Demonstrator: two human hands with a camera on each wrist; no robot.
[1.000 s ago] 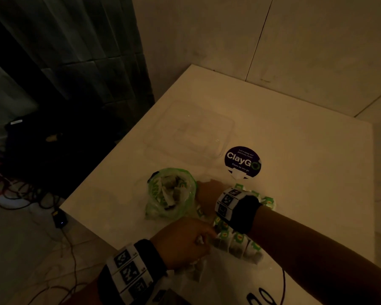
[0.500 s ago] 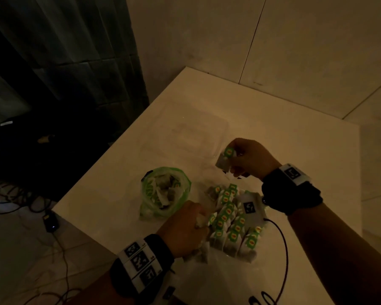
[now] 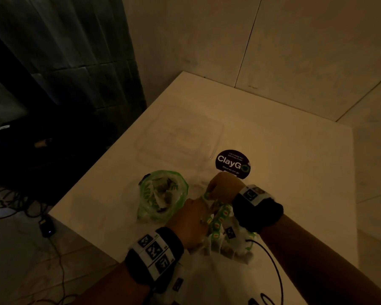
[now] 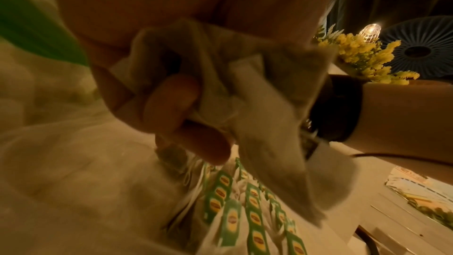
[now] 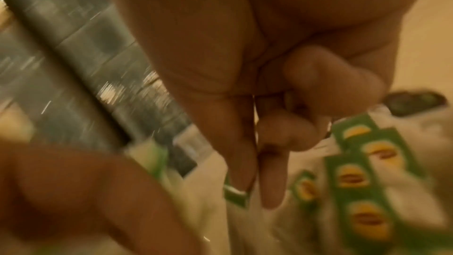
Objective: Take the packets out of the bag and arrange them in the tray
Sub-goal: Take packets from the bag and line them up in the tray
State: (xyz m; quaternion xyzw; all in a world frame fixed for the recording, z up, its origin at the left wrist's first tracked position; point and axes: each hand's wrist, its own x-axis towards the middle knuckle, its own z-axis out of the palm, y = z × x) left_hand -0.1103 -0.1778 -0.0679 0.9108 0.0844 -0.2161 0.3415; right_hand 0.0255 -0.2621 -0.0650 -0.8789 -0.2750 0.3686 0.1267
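Observation:
A green plastic bag [image 3: 163,194] stands open on the white table with several tea packets inside. Rows of packets with green and yellow tags [image 3: 220,221] lie just right of it, near the front edge. My left hand [image 3: 191,219] is beside those rows, and its curled fingers [image 4: 171,100] grip a bunch of pale packets [image 4: 257,88]. My right hand [image 3: 209,193] is at the far end of the rows, touching the left hand. Its thumb and forefinger [image 5: 255,181] pinch a packet by its green tag [image 5: 236,195]. A clear plastic tray [image 3: 216,137] sits behind the bag.
A round dark "ClayGo" sticker [image 3: 232,164] lies on the table right of the tray. Crumpled white plastic [image 3: 207,274] covers the front edge under my arms, and a black cable [image 3: 273,260] runs from the right wristband. Walls close the table's far and right sides; the floor drops away left.
Half a second ago my right hand held a packet up over the sticker. It has come back down to the rows next to my left hand, which has stayed put.

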